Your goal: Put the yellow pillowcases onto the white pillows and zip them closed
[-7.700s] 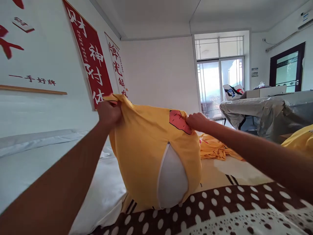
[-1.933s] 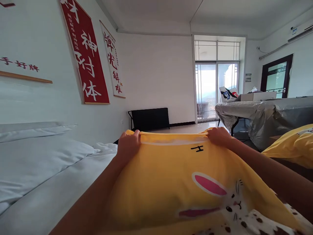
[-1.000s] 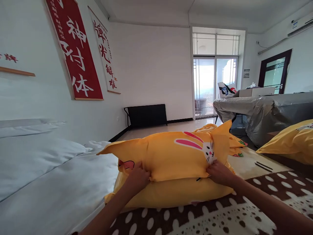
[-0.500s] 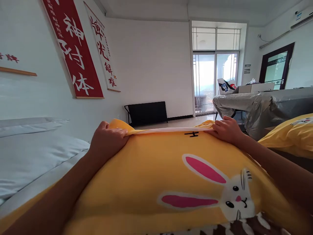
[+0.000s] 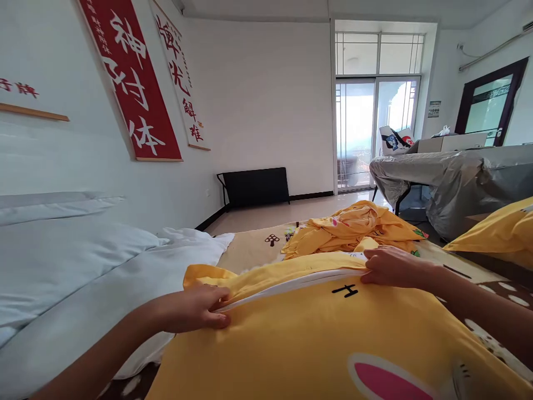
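Observation:
A pillow in a yellow rabbit-print pillowcase [image 5: 316, 339] lies on the bed in front of me, its open end away from me with a strip of white pillow showing along it. My left hand [image 5: 195, 307] pinches the left corner of that open end, fingers closed on the cloth. My right hand [image 5: 393, 267] grips the right side of the same edge, next to a black "H" mark. Both forearms rest along the pillow's sides.
A crumpled heap of yellow cloth [image 5: 353, 229] lies further down the bed on a beige sheet [image 5: 254, 250]. A white duvet [image 5: 83, 278] fills the left. Another yellow pillow [image 5: 499, 233] sits at right, with a plastic-covered table [image 5: 453, 172] behind it.
The pillow has dropped lower and flatter on the bed. Both hands came down with its far edge, and the yellow heap behind is now in sight.

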{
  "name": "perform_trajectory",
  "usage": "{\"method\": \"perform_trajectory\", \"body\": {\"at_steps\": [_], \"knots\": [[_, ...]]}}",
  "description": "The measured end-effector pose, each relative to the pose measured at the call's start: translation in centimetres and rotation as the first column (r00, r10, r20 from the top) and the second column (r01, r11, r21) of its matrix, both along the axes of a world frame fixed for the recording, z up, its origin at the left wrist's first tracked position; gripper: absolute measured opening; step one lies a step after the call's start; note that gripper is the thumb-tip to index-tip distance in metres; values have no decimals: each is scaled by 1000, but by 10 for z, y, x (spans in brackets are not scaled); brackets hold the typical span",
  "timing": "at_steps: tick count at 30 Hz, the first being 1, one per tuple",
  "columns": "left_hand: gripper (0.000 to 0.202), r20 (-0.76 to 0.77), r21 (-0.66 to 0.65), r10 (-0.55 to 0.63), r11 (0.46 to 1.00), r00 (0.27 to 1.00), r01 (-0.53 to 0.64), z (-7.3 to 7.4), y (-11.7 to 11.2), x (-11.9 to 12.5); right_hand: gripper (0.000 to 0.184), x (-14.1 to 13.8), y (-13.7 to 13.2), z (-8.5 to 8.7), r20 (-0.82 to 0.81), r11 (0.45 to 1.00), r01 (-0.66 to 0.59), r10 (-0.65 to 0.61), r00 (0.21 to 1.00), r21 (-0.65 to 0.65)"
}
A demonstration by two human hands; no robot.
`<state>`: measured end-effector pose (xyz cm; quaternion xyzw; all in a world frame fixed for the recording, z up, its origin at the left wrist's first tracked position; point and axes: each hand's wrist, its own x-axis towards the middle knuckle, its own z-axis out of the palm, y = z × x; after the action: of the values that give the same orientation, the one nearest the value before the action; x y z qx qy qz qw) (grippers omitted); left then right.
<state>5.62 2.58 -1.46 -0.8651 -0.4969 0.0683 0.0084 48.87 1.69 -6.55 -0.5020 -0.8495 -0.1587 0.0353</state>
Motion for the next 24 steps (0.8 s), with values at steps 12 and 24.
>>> {"method": "perform_trajectory", "body": {"at_steps": [12, 24], "knots": [[25, 78, 310, -216, 933, 973, 182, -25, -5, 118, 18, -72, 0, 20, -86, 982, -175, 181, 980, 70], [17, 123, 85, -37, 996, 992, 27, -67, 41, 104, 17, -11, 48, -48, -64, 951, 191, -212, 975, -242]]}}
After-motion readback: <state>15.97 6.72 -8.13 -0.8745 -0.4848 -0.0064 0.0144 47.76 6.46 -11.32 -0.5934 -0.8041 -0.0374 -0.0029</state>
